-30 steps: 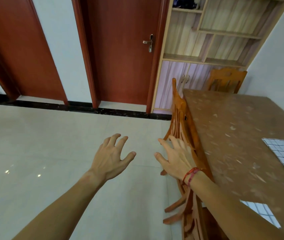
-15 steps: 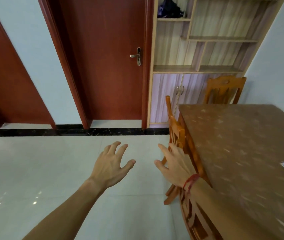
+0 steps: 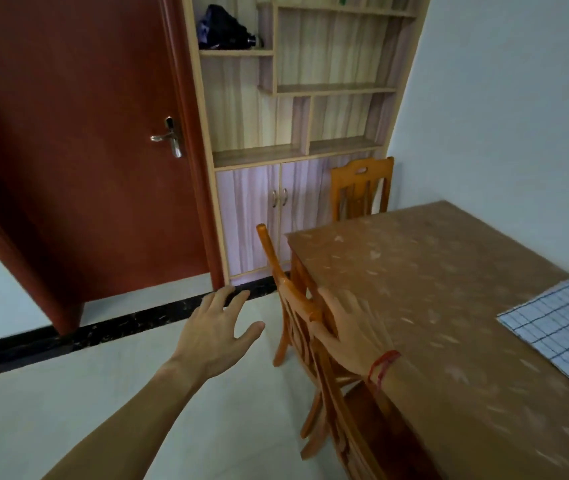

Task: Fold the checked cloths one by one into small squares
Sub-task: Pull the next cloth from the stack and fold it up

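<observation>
A white cloth with blue checks (image 3: pixel 560 330) lies flat at the right edge of the brown table (image 3: pixel 432 289), partly cut off by the frame. My left hand (image 3: pixel 217 327) hangs over the floor with fingers spread and holds nothing. My right hand (image 3: pixel 348 334), a red string at its wrist, is spread over the table's near left edge beside a chair back, also holding nothing. Both hands are well left of the cloth.
A wooden chair (image 3: pixel 296 323) is tucked against the table's left side, another chair (image 3: pixel 361 188) stands at its far end. A shelf cabinet (image 3: pixel 296 140) and a red-brown door (image 3: pixel 96 150) line the back wall. Pale tiled floor (image 3: pixel 68 393) spreads to the left.
The view has swung right and tilted, so more of the checked cloth shows on the table. My right hand has come over the table edge; both hands stay spread.
</observation>
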### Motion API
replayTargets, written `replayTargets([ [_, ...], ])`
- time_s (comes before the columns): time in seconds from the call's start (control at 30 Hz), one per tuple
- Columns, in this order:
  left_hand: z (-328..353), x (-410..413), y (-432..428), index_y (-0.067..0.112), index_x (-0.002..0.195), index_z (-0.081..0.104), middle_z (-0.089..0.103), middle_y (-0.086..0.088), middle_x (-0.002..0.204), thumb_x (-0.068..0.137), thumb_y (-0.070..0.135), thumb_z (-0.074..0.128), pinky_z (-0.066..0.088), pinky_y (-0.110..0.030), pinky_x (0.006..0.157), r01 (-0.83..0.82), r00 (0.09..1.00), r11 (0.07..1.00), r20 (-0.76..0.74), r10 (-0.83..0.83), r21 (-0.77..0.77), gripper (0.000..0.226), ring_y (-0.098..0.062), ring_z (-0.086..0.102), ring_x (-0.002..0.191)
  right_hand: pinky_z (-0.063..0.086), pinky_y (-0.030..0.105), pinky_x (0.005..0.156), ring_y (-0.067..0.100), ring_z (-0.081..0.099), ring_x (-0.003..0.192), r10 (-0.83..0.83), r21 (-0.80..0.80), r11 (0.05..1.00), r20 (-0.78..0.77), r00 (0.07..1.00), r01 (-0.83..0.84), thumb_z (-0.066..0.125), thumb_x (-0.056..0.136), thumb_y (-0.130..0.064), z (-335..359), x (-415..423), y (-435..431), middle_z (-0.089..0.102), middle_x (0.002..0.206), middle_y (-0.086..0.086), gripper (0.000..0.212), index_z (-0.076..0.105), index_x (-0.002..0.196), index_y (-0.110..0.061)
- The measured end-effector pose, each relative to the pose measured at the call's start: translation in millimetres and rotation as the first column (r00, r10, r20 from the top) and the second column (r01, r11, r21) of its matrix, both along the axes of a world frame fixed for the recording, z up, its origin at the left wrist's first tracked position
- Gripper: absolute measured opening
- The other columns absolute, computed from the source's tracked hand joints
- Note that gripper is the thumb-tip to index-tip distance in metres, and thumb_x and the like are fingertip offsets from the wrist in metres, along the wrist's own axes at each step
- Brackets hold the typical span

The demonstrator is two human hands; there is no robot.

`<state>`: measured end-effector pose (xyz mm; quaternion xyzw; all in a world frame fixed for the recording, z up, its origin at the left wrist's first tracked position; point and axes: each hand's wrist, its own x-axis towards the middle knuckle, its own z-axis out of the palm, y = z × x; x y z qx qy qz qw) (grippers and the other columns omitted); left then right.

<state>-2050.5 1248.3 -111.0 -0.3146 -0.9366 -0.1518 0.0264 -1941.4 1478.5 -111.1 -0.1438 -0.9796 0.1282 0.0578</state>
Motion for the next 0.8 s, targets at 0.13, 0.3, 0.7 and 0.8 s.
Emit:
replayTargets([
  [0.13, 0.4, -70.2, 45.3, 0.024, 0.142, 0.045, 0.046, -0.003, 0.144, 0.082, 0.072, 0.026, 0.038, -0.042, 0.105, 0.195, 0.981, 0.981, 0.004, -0.195, 0.015, 0.079, -0.026, 0.042, 0.131, 0.031, 0.048, 0.109, 0.03, 0.028, 0.137, -0.241, -0.015, 0.97, 0.074, 0.968, 0.243, 0.034, 0.092, -0.063, 5.5, -25.7, 29.3, 0.025, 0.154, 0.005, 0.065, 0.011, 0.149, -0.041],
  [0.3, -9.9, -117.0, 118.4, 0.03, 0.142, 0.039, 0.039, 0.004, 0.148, 0.081, 0.075, 0.025, 0.036, -0.045, 0.11, 0.399, 0.913, 0.917, 0.09, -0.398, 0.016, 0.077, -0.023, 0.035, 0.137, 0.038, 0.048, 0.104, 0.03, 0.035, 0.131, -0.462, 0.005, 0.886, 0.07, 0.884, 0.463, 0.03, 0.091, -0.065, 4.1, -19.0, 61.7, 0.03, 0.15, 0.004, 0.064, 0.011, 0.148, -0.042],
  [0.7, -26.6, -34.3, 314.2, 0.033, 0.149, 0.027, 0.019, 0.005, 0.158, 0.091, 0.067, 0.035, 0.027, -0.041, 0.115, 0.827, 0.555, 0.562, 0.184, -0.811, -0.016, 0.068, -0.019, 0.016, 0.146, 0.039, 0.045, 0.102, 0.027, 0.041, 0.127, -0.879, 0.029, 0.47, 0.101, 0.466, 0.882, 0.032, 0.089, -0.065, -17.5, 120.0, 131.3, 0.038, 0.143, 0.003, 0.065, 0.02, 0.147, -0.038],
  [0.8, -22.7, -6.4, 348.1, 0.031, 0.148, 0.031, 0.025, 0.006, 0.155, 0.088, 0.071, 0.028, 0.029, -0.036, 0.111, 0.871, 0.486, 0.491, 0.172, -0.857, -0.02, 0.072, -0.016, 0.023, 0.142, 0.045, 0.051, 0.096, 0.027, 0.045, 0.123, -0.894, -0.159, 0.375, 0.198, 0.402, 0.913, 0.044, 0.082, -0.068, -54.0, 164.0, 154.8, 0.047, 0.124, -0.006, 0.062, 0.028, 0.14, -0.054],
])
